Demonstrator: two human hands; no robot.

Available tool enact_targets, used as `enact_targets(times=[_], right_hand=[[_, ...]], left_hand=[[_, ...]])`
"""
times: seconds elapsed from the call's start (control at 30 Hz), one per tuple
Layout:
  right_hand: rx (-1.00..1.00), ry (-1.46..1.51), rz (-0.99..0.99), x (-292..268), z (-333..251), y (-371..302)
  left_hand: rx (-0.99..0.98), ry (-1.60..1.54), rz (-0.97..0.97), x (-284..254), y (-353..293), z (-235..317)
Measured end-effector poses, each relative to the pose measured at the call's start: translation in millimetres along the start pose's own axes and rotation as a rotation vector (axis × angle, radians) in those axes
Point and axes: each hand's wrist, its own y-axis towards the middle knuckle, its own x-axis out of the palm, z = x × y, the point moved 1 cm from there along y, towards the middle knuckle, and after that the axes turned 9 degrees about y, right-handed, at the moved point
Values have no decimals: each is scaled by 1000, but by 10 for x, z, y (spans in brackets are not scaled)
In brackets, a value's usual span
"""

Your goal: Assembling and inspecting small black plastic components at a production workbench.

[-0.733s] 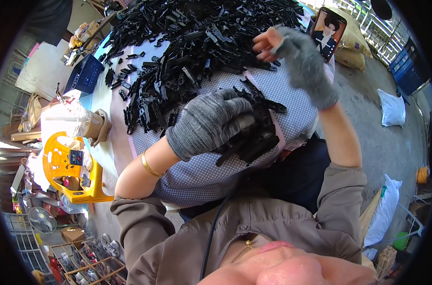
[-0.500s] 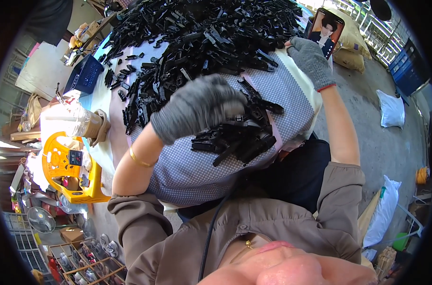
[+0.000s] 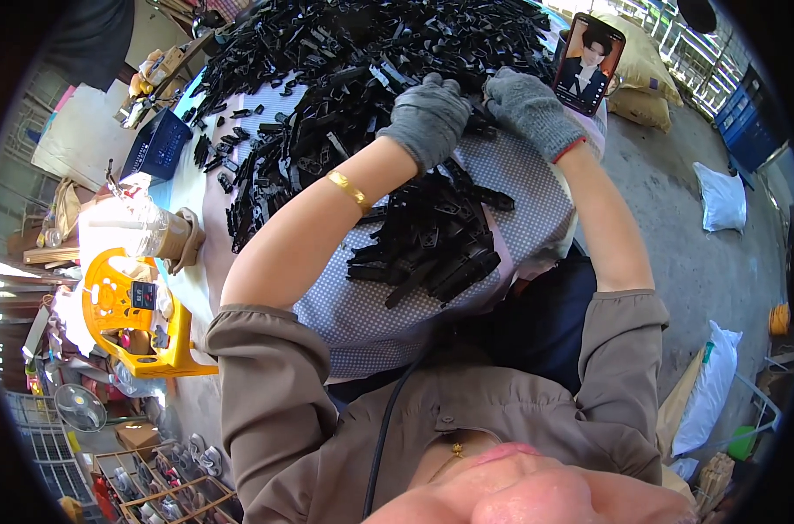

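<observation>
A wide heap of black plastic parts [image 3: 353, 52] covers the far half of the cloth-covered table. Both my hands wear grey knit gloves and reach to its near edge. My left hand [image 3: 429, 120] lies over the parts with its fingers curled. My right hand [image 3: 529, 109] is close beside it, fingers bent in toward the heap. Both sets of fingertips are partly hidden, and what they hold cannot be made out. Closer to me lies a smaller pile of long black parts [image 3: 427, 244]. A phone [image 3: 591, 63] showing a picture of a person stands beyond my right hand.
The patterned tablecloth [image 3: 353, 336] hangs over the near edge. At left are a dark blue basket [image 3: 158, 144], a yellow plastic chair [image 3: 183, 341] and a fan [image 3: 80, 407]. White sacks [image 3: 720, 196] and a blue bin [image 3: 755, 122] are on the right.
My left hand has moved away from me and right, from above the small pile to the heap's edge. My right hand has left the phone and come left to the heap.
</observation>
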Motion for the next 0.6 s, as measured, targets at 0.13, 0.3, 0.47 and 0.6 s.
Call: enact_targets(times=[0.13,0.3,0.47,0.6], right_hand=[[0,183,40,-132,13,-166],[12,1287,13,-242,-55,-326],[14,1239,-174,-489,-481,-413],[-97,1288,-153,-474,-678,-453]], left_hand=[[-121,-380,250,-122,-283,-289],[-190,-1313,213,-61,-747,-457],[-351,-1743,137,-150,-1057,-371],[-245,-1374,336,52,-1105,-341]])
